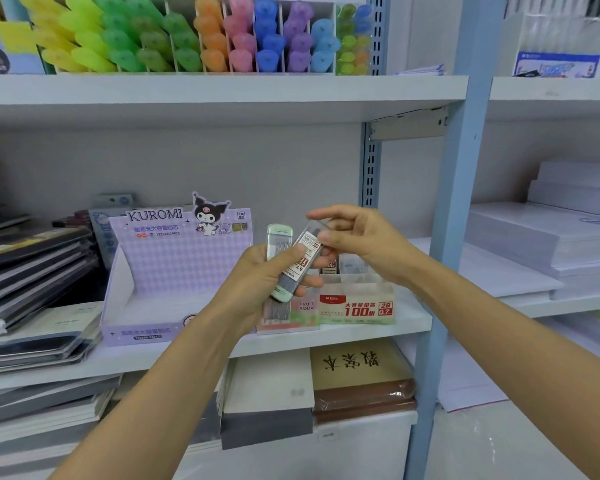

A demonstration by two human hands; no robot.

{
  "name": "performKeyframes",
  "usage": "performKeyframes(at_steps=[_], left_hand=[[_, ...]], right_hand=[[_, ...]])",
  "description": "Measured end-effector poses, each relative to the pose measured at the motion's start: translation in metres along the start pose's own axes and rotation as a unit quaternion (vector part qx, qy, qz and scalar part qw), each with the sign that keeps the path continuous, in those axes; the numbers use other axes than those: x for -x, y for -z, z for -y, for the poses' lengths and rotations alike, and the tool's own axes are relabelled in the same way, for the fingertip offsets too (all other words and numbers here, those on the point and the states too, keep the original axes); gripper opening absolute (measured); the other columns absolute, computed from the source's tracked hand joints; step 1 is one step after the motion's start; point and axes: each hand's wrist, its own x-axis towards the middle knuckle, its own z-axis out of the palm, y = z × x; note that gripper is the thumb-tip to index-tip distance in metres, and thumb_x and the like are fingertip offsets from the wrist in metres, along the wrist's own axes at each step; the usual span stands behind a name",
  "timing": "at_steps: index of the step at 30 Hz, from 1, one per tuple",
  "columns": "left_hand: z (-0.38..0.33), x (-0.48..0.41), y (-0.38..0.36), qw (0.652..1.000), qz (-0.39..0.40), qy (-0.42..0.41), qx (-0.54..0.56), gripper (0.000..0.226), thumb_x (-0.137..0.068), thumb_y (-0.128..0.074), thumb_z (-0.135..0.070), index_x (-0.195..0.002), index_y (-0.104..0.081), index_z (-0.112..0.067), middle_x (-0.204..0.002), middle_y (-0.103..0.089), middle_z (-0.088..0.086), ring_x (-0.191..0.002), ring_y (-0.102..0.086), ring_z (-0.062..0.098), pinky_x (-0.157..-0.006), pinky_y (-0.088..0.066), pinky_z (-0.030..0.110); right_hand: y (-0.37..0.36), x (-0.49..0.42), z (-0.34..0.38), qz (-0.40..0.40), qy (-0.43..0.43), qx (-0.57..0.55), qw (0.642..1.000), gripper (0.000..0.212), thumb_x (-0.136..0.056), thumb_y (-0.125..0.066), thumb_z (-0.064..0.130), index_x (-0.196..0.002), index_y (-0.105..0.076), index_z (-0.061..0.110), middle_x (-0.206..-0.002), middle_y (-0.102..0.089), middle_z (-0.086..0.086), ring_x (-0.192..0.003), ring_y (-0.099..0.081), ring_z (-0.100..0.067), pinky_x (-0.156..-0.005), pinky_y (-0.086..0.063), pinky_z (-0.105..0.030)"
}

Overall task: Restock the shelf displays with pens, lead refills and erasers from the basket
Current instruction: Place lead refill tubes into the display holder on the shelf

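Nearest the lens: left forearm [160, 403] and right forearm [482, 341], reaching up and in toward the middle shelf [378, 336]. Beyond them, left hand [264, 275], fingers curled round a small bundle of lead refill cases [279, 239], thumb laid across the front. Right hand [357, 242], thumb and forefinger pinched on the upper end of the tilted case [305, 256], other fingers loosely spread above. Bundle held in the air just in front of the clear display box [357, 304], not yet in it; basket nowhere in view.

Judging by look: light, rigid, smooth plastic, likely slippery against its neighbours, with thin brittle leads inside. Best taken by the narrow sides near one end, as here, and drawn straight out of the bundle rather than twisted. Worth keeping the capped end closed and avoiding a drop.

Behind the hands, on the same shelf: a pink box [303, 311] marked FRUIT SODA touching the clear one, then a purple Kuromi display box [174, 271] to the left. Further left, stacked dark notebooks [32, 271]. Off to the right, on the neighbouring bay, reams of white paper [551, 237]. Highest and farthest, rows of bright highlighters [187, 36] in a divided rack.
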Motion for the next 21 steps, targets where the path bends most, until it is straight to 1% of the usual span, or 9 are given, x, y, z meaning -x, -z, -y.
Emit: performKeyframes(at_steps=[2,5,7,10,12,14,16,18,21], left_hand=[[-0.001,0.0,0.0,1.0,-0.008,0.003,0.025,0.021,-0.095,-0.058,-0.021,-0.111,-0.064,-0.009,-0.098,-0.076,0.009,-0.075,-0.074,0.021,-0.051,-0.052,0.02],[-0.002,-0.001,0.004,0.997,-0.071,-0.012,0.035,0.017,-0.093,-0.061,-0.009,-0.109,-0.062,-0.005,-0.086,-0.075,0.011,-0.062,-0.07,0.017,-0.043,-0.044,0.018],[-0.002,-0.002,0.007,0.993,-0.109,-0.025,0.029,0.013,-0.091,-0.063,-0.008,-0.104,-0.063,-0.005,-0.08,-0.075,0.008,-0.056,-0.066,0.015,-0.04,-0.038,0.017],[-0.001,-0.005,0.009,0.989,-0.135,-0.052,-0.01,0.01,-0.09,-0.068,-0.015,-0.096,-0.065,-0.008,-0.08,-0.075,0.007,-0.054,-0.062,0.012,-0.041,-0.039,0.016],[-0.001,-0.006,0.007,0.989,-0.128,-0.067,-0.037,0.009,-0.088,-0.07,-0.016,-0.092,-0.065,-0.01,-0.077,-0.075,0.006,-0.051,-0.06,0.011,-0.041,-0.039,0.016],[-0.001,-0.007,0.003,0.99,-0.107,-0.08,-0.05,0.01,-0.087,-0.07,-0.018,-0.09,-0.064,-0.011,-0.077,-0.074,0.007,-0.052,-0.061,0.011,-0.04,-0.037,0.016],[-0.005,-0.008,0.0,0.993,-0.079,-0.076,-0.052,0.019,-0.088,-0.068,-0.029,-0.094,-0.065,-0.012,-0.084,-0.074,0.011,-0.058,-0.064,0.012,-0.043,-0.037,0.016],[-0.009,-0.008,0.0,0.998,-0.06,-0.031,-0.004,0.033,-0.093,-0.058,-0.039,-0.104,-0.065,-0.008,-0.092,-0.074,0.012,-0.064,-0.064,0.014,-0.046,-0.038,0.018],[-0.013,-0.009,0.004,0.994,-0.077,0.028,0.077,0.039,-0.099,-0.035,-0.026,-0.111,-0.062,0.0,-0.087,-0.069,0.011,-0.062,-0.059,0.015,-0.05,-0.041,0.022]], right_hand=[[0.001,0.002,0.002,-0.045,-0.005,-0.014,0.999,0.029,-0.089,-0.065,0.008,-0.117,-0.062,0.012,-0.09,-0.073,-0.005,-0.078,-0.067,-0.017,-0.072,-0.055,-0.023],[0.008,0.006,0.001,-0.086,-0.028,-0.017,0.996,0.024,-0.087,-0.067,0.007,-0.11,-0.059,0.008,-0.092,-0.073,-0.007,-0.074,-0.068,-0.015,-0.067,-0.055,-0.02],[0.01,0.009,0.0,-0.07,-0.056,0.023,0.996,0.016,-0.086,-0.069,0.013,-0.096,-0.057,0.009,-0.091,-0.074,-0.008,-0.075,-0.07,-0.017,-0.065,-0.055,-0.02],[0.009,0.013,0.001,-0.023,-0.066,0.092,0.993,0.019,-0.086,-0.069,0.026,-0.077,-0.058,0.013,-0.088,-0.075,-0.005,-0.079,-0.069,-0.017,-0.067,-0.055,-0.021],[0.004,0.015,0.002,0.005,-0.054,0.088,0.995,0.008,-0.085,-0.07,0.023,-0.091,-0.066,0.019,-0.093,-0.074,-0.002,-0.085,-0.069,-0.017,-0.075,-0.057,-0.027],[-0.001,0.012,0.003,0.035,-0.043,0.094,0.994,0.03,-0.087,-0.069,0.015,-0.114,-0.065,0.027,-0.1,-0.071,-0.002,-0.093,-0.068,-0.018,-0.083,-0.057,-0.03],[-0.003,0.009,0.004,0.052,-0.039,0.118,0.991,0.041,-0.089,-0.066,0.008,-0.125,-0.06,0.027,-0.106,-0.068,-0.006,-0.098,-0.067,-0.019,-0.086,-0.056,-0.029],[0.002,0.005,0.006,0.017,-0.039,0.118,0.992,0.042,-0.09,-0.062,0.002,-0.122,-0.061,0.03,-0.107,-0.066,-0.006,-0.099,-0.067,-0.019,-0.085,-0.056,-0.029],[0.014,0.0,0.006,-0.097,-0.046,0.092,0.99,0.041,-0.09,-0.058,-0.003,-0.11,-0.06,0.033,-0.105,-0.064,-0.009,-0.094,-0.067,-0.019,-0.08,-0.056,-0.027]])
